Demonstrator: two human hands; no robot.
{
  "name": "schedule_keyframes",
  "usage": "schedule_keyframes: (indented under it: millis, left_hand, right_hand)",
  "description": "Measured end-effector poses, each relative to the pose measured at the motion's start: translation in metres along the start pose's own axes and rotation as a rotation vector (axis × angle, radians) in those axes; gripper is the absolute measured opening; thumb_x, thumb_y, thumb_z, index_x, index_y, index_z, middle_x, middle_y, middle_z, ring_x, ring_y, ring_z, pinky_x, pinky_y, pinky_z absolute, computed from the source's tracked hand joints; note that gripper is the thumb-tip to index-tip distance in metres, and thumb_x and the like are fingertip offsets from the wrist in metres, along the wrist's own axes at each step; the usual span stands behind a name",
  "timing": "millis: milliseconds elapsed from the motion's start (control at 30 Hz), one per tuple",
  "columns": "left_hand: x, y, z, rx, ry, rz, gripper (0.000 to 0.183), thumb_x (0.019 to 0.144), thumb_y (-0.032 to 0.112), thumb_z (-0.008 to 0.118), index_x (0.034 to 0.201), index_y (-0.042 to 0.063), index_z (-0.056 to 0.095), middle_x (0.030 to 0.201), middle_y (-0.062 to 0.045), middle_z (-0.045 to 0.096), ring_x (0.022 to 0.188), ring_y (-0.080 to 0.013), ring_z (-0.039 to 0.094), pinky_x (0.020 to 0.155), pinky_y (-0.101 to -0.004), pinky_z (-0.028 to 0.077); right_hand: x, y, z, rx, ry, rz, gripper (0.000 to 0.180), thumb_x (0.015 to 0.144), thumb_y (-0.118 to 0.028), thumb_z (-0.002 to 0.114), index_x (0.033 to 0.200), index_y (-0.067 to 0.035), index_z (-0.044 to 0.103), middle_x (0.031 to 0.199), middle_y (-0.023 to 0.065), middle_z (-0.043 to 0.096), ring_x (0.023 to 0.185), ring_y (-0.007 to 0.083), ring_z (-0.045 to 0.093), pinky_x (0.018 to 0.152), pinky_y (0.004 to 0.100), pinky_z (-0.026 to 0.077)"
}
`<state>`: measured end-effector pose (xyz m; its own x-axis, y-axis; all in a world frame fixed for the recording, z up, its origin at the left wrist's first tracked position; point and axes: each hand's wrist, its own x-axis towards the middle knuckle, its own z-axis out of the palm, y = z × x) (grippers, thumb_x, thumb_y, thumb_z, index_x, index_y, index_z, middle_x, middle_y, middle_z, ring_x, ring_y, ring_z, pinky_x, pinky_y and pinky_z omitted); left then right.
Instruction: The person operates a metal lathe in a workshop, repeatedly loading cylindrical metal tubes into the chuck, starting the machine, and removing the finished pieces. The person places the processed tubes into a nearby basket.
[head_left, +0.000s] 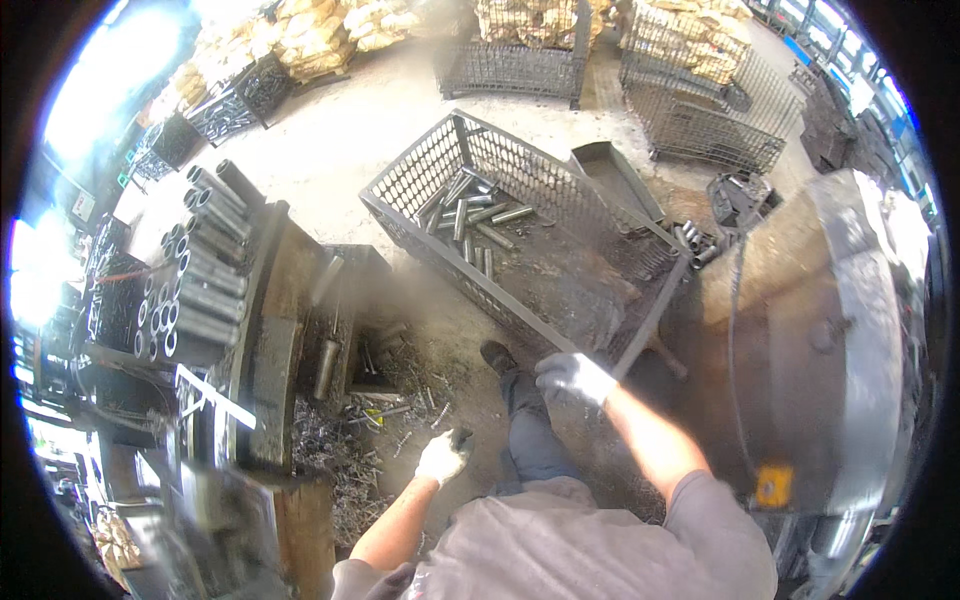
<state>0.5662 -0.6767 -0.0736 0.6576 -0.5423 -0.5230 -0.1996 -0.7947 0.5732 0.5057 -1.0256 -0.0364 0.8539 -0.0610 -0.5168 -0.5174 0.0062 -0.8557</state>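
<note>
My right hand (574, 376), in a white and grey glove, is at the near corner of a metal mesh bin (517, 309). Its fingers overlap the rim, and whether they touch it is unclear. My left hand (446, 455), also gloved, hangs with curled fingers over the floor beside a heap of metal shavings (337, 457). No object shows in either hand. Several short steel tubes (480, 214) lie jumbled toward the bin's far left end, and its near right part shows a bare, dirty bottom.
Several steel tubes (206, 289) are stacked on a bench at left. One tube (326, 369) lies beside it. A large machine (795, 337) with a yellow box (773, 485) stands at right. Spiral shavings (441, 415) litter the floor. Wire cages (517, 71) with sacks stand behind.
</note>
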Motion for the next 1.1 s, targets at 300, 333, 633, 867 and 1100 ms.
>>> schedule_keyframes:
  millis: [300, 333, 633, 867, 1100]
  left_hand:
    - [0.34, 0.03, -0.144, 0.226, 0.244, 0.156, 0.037, 0.089, 0.015, 0.071, 0.125, 0.009, 0.068, 0.116, -0.017, 0.07, 0.117, -0.0371, 0.065, 0.105, -0.0469, 0.049]
    - [0.373, 0.036, -0.16, 0.286, 0.313, 0.212, 0.042, 0.086, 0.013, 0.072, 0.127, 0.011, 0.066, 0.121, -0.017, 0.066, 0.122, -0.0372, 0.06, 0.11, -0.0491, 0.044]
    - [0.587, 0.021, -0.181, 0.302, 0.443, 0.305, 0.05, 0.074, 0.005, 0.064, 0.124, 0.007, 0.065, 0.131, -0.017, 0.061, 0.129, -0.0383, 0.055, 0.114, -0.0551, 0.041]
    - [0.596, 0.021, -0.189, 0.312, 0.357, 0.285, 0.05, 0.071, 0.009, 0.068, 0.121, 0.007, 0.068, 0.123, -0.016, 0.065, 0.119, -0.038, 0.06, 0.108, -0.0555, 0.044]
    - [0.596, 0.021, -0.188, 0.334, 0.309, 0.203, 0.05, 0.072, 0.014, 0.069, 0.121, 0.006, 0.068, 0.124, -0.016, 0.063, 0.12, -0.0374, 0.058, 0.11, -0.0564, 0.042]
  right_hand:
    - [0.435, 0.061, -0.1, -0.423, 0.255, 0.045, 0.06, 0.083, -0.032, 0.075, 0.136, -0.006, 0.066, 0.124, 0.0219, 0.073, 0.109, 0.0361, 0.073, 0.094, 0.0429, 0.057]
    - [0.472, 0.066, -0.099, -0.496, 0.219, 0.056, 0.062, 0.083, -0.033, 0.074, 0.139, -0.008, 0.063, 0.126, 0.0224, 0.072, 0.11, 0.0386, 0.072, 0.095, 0.0445, 0.057]
    - [0.772, 0.164, -0.139, -0.985, -0.138, 0.275, 0.054, 0.088, -0.03, 0.063, 0.139, -0.014, 0.063, 0.133, 0.0187, 0.071, 0.12, 0.0373, 0.07, 0.103, 0.0477, 0.057]
    - [0.836, 0.187, -0.128, -1.033, -0.33, 0.493, 0.042, 0.091, -0.025, 0.06, 0.127, -0.008, 0.074, 0.133, 0.0189, 0.07, 0.12, 0.0393, 0.069, 0.1, 0.0495, 0.056]
    - [0.771, 0.197, -0.123, -0.926, -0.237, 0.549, 0.042, 0.085, -0.04, 0.073, 0.115, -0.011, 0.08, 0.122, 0.0178, 0.075, 0.113, 0.0359, 0.072, 0.098, 0.0434, 0.057]
